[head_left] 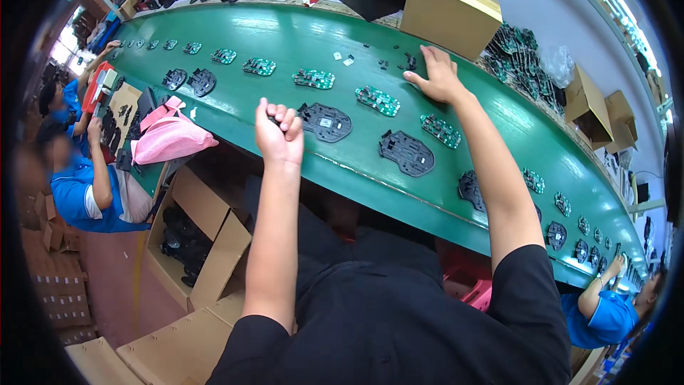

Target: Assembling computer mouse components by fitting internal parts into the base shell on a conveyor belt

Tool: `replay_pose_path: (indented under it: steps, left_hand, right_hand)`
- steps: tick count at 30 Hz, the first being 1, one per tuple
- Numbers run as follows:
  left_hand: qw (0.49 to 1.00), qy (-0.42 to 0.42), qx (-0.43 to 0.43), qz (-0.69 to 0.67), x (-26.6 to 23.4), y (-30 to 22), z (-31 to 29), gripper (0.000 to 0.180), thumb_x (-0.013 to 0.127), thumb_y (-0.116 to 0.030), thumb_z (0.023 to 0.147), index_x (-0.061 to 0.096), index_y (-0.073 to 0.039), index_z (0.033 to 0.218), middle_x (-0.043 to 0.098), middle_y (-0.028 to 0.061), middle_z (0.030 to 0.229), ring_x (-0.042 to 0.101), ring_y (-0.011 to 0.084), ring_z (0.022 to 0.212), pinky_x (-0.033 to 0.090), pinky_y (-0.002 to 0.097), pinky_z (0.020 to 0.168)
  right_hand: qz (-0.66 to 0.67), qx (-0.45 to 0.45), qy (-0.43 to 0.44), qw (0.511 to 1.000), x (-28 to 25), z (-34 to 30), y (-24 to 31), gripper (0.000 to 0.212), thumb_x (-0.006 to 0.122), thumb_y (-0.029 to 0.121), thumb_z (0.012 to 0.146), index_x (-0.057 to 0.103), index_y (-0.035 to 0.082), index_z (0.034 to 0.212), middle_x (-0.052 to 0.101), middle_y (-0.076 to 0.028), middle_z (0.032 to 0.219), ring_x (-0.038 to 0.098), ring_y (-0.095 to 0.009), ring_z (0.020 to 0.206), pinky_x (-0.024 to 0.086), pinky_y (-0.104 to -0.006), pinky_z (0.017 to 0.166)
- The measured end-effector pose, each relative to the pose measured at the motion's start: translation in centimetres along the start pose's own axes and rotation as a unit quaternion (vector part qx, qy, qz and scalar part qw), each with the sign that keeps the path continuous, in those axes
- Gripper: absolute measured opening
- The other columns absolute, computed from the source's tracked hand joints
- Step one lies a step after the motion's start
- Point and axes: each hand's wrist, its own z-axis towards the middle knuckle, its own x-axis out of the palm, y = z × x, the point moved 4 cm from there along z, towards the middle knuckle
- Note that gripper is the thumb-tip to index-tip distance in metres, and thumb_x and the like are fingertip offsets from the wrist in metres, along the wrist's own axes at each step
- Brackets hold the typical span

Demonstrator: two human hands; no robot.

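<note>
Left hand (280,132) clenched, the splayed right hand (439,80) at one o'clock might scatter small black bits (411,62) by brushing them.

We see a long green desk (285,36), its smooth surface curving from ten o'clock to nearly four across our view. Along it we find a row of green circuit boards (313,79), spaced apart, with one board at one o'clock and another at two. Nearer us lie black shells (407,153), including two side by side at ten. Small white pieces (348,60) sit at twelve; loose black parts (383,65) lie scattered at one o'clock.
</note>
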Motion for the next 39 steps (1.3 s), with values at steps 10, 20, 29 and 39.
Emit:
replay_pose_path:
  steps: [10, 20, 29, 39]
  left_hand:
    - [0.96, 0.041, 0.068, 0.268, -1.8, -2.0, 2.9, 0.035, 0.052, -0.029, 0.109, 0.048, -0.012, 0.079, 0.044, 0.0006, 0.065, 0.037, 0.0066, 0.048, 0.024, 0.0204, 0.04]
    - [0.958, 0.055, 0.067, 0.272, -2.0, -2.1, 3.4, 0.037, 0.052, -0.029, 0.11, 0.049, -0.01, 0.078, 0.045, 0.0017, 0.065, 0.038, 0.0071, 0.048, 0.026, 0.0204, 0.041]
    - [0.959, 0.054, 0.057, 0.271, -2.1, -2.4, 3.0, 0.039, 0.051, -0.028, 0.11, 0.049, -0.01, 0.076, 0.044, 0.0007, 0.063, 0.037, 0.0075, 0.047, 0.025, 0.0219, 0.042]
    - [0.964, 0.049, 0.048, 0.257, -2.6, -2.6, 3.6, 0.04, 0.052, -0.029, 0.109, 0.05, -0.01, 0.075, 0.046, 0.001, 0.062, 0.037, 0.0078, 0.046, 0.027, 0.0222, 0.041]
  right_hand:
    - [0.092, -0.166, 0.046, 0.981, 5.6, 6.8, 8.2, 0.067, 0.059, 0.055, 0.098, 0.051, 0.013, 0.15, 0.046, -0.019, 0.152, 0.042, -0.036, 0.14, 0.03, -0.051, 0.116]
    - [0.242, -0.132, 0.136, 0.952, 6.6, 9.5, 8.5, 0.042, 0.061, 0.049, 0.098, 0.07, 0.016, 0.122, 0.056, -0.013, 0.129, 0.051, -0.033, 0.12, 0.036, -0.0496, 0.107]
    - [-0.01, -0.029, -0.035, 0.999, 2.9, 7.3, 8.6, 0.031, 0.056, 0.04, 0.102, 0.068, 0.012, 0.112, 0.063, -0.013, 0.118, 0.058, -0.031, 0.111, 0.046, -0.0429, 0.095]
    - [-0.027, -0.043, 0.027, 0.998, 4.2, 9.0, 7.2, 0.036, 0.051, 0.038, 0.103, 0.065, 0.005, 0.099, 0.073, -0.021, 0.094, 0.07, -0.041, 0.087, 0.055, -0.0511, 0.077]
